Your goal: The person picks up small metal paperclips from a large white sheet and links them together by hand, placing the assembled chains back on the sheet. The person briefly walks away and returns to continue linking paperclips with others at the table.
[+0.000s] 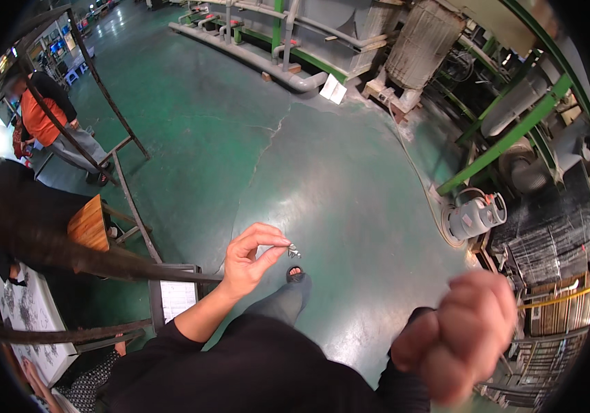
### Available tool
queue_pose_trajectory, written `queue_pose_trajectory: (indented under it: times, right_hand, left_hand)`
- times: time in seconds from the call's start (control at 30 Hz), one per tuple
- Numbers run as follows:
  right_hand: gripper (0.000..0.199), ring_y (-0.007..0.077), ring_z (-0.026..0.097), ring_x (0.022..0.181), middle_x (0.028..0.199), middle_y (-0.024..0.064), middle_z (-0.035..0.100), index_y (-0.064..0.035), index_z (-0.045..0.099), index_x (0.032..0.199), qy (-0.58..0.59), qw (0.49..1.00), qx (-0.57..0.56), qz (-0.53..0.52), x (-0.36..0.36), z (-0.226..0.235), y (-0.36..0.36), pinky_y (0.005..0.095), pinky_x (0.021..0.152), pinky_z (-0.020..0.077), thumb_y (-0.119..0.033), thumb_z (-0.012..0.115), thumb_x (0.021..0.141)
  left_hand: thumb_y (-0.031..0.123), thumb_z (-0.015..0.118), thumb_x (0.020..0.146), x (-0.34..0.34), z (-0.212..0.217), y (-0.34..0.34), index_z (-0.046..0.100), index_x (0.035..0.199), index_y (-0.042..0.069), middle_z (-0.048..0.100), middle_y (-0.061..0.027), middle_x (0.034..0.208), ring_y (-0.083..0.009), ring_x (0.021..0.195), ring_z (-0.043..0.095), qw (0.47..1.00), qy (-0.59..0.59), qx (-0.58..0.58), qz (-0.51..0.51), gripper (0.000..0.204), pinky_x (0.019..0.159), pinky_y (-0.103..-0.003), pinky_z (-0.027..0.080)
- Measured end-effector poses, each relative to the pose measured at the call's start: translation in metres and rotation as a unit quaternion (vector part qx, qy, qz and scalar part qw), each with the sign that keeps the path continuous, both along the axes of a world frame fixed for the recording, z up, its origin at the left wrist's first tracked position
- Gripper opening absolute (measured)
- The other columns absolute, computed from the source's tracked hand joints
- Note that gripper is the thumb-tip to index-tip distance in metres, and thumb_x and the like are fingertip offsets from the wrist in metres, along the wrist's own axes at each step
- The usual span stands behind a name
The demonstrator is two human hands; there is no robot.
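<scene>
Right hand [461, 334], bare: looming at lower right as a blurred, compact fist, fingers folded inward; whether it is enclosing anything, one cannot tell.

Left hand [248, 260], bare: reaching out of a dark sleeve near the middle, thumb and forefinger pinching narrowly on a small silvery piece [295, 251].

Position of piece: sitting at the left fingertips, just to the right of the hand and above the floor, with the left hand touching it and the right hand standing well apart, below and to the right. Long axis: appearing to slant down and rightward from the pinch.

Appearance of piece: gleaming in patches, pale and dark bits alternating, thin and irregular in outline; exact form too small to be reading clearly.

Surroundings: a sandalled foot [295, 274] showing just below the piece; green floor [357, 179] spreading beyond; a grey gas cylinder [470, 219] resting at right; a printed sheet [178, 300] lying by the left forearm; a person in an orange vest [39, 118] standing at upper left
</scene>
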State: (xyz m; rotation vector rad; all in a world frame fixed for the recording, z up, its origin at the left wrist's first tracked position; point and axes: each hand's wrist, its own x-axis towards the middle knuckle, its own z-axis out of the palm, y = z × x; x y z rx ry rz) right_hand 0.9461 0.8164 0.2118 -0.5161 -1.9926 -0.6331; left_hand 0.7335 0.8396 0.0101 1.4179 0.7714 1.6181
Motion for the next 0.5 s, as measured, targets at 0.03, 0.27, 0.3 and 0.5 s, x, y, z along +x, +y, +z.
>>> queue_pose_trajectory:
  times: [0.03,0.27,0.3,0.5]
  right_hand:
    - [0.023,0.0169,0.044,0.049,0.059,0.0029,0.044,-0.0082,0.039,0.063,-0.037,0.998,0.045,0.023,0.001,0.007,0.028,0.0296,0.046,0.0373,-0.004,0.062,0.063]
    - [0.018,0.0122,0.052,0.058,0.077,0.0017,0.048,-0.0105,0.039,0.083,-0.148,0.97,0.035,0.191,0.003,0.055,0.256,0.03,0.055,0.0493,-0.004,0.056,0.082]
    - [0.017,0.0124,0.052,0.058,0.075,0.0016,0.048,-0.0093,0.04,0.081,-0.099,0.979,0.055,0.171,-0.01,0.049,0.285,0.0296,0.054,0.0493,-0.004,0.056,0.082]
    - [0.015,0.0177,0.053,0.063,0.069,0.0034,0.053,-0.0052,0.047,0.077,-0.032,0.991,-0.045,0.125,-0.078,0.023,0.465,0.0273,0.055,0.049,-0.009,0.061,0.081]
  left_hand:
    - [-0.011,0.064,0.08,0.004,-0.001,0.025,0.069,0.096,0.002,0.063,-0.008,0.095,-0.0172,0.088,0.061,1.0,0.0,0.0,0.002,0.021,0.079,-0.03,0.049]
    - [-0.012,0.063,0.08,0.013,0.019,0.229,0.067,0.094,0.001,0.062,-0.0103,0.094,-0.021,0.091,0.059,0.999,0.007,-0.027,0.033,0.019,0.08,-0.033,0.048]
    - [-0.012,0.062,0.08,0.01,0.019,0.257,0.067,0.093,0.001,0.062,-0.0103,0.094,-0.0211,0.091,0.059,0.999,-0.004,-0.021,0.037,0.019,0.08,-0.033,0.048]
    - [-0.013,0.063,0.079,-0.047,-0.017,0.413,0.067,0.09,0.001,0.062,-0.0105,0.093,-0.0219,0.09,0.06,0.988,0.033,-0.022,0.152,0.018,0.077,-0.033,0.048]
